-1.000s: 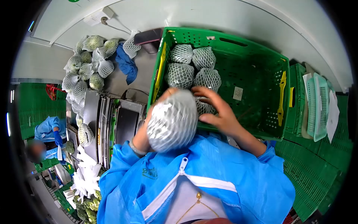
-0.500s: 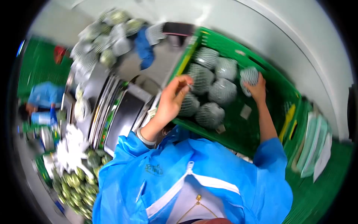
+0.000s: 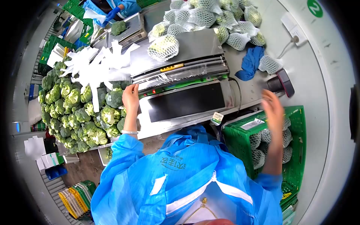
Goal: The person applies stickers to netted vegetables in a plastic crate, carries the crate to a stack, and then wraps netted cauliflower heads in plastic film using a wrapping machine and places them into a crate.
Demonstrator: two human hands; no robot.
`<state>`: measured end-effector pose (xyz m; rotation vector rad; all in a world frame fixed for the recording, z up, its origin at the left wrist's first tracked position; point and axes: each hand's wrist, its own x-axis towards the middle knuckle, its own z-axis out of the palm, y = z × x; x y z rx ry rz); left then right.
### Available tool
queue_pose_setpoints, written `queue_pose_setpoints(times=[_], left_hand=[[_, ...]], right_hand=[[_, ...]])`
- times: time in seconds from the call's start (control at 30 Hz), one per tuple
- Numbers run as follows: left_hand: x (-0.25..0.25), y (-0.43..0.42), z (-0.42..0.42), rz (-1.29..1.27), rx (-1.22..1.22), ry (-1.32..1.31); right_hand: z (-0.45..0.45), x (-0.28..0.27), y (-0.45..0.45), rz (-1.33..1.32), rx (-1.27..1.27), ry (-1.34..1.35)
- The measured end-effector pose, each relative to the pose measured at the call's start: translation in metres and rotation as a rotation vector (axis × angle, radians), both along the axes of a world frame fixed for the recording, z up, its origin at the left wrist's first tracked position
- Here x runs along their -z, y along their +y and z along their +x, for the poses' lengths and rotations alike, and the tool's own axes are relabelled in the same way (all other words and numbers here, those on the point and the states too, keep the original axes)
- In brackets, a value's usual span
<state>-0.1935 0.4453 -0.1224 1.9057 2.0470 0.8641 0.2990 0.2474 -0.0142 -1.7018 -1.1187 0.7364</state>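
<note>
My left hand (image 3: 131,99) is at the left end of a film wrapping machine (image 3: 180,67), fingers bent together at the edge of its film; whether film is between them is hidden. My right hand (image 3: 273,108) is raised over the green crate (image 3: 243,125), somewhat blurred, fingers stretched out and nothing visible in it. Inside that crate sit several net-sleeved heads (image 3: 258,159). On the machine's metal top lies a pale green vegetable head in a white foam net (image 3: 164,48). The machine's dark plate (image 3: 186,102) lies in front of me.
Broccoli heads (image 3: 80,120) are piled at the left, with white net sleeves (image 3: 103,62) on top. More netted heads (image 3: 210,17) lie at the back. A blue cloth (image 3: 250,63) and a dark scanner-like device (image 3: 280,82) are at the right. A co-worker's blue-gloved hand (image 3: 112,14) shows at top left.
My view has swung left from the crate to the wrapping machine. My right hand has let go of a netted head and risen from the crate. My left hand has moved to the machine.
</note>
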Motion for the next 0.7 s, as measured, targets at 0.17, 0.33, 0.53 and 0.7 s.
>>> queue_pose_setpoints(times=[0.17, 0.33, 0.53, 0.7], left_hand=[[0.029, 0.034, 0.018, -0.044, -0.027, 0.340], [0.039, 0.047, 0.013, -0.073, 0.024, 0.079], [-0.008, 0.070, -0.044, -0.762, 0.459, -0.763], [-0.118, 0.118, -0.019, -0.373, 0.567, -1.577]], right_hand=[[-0.099, 0.096, 0.176, -0.080, -0.235, -0.578], [-0.142, 0.158, 0.227, -0.125, -0.150, -0.800], [-0.099, 0.091, 0.206, -0.246, -0.463, 0.574], [-0.121, 0.003, 0.269, 0.387, -0.430, 0.988]])
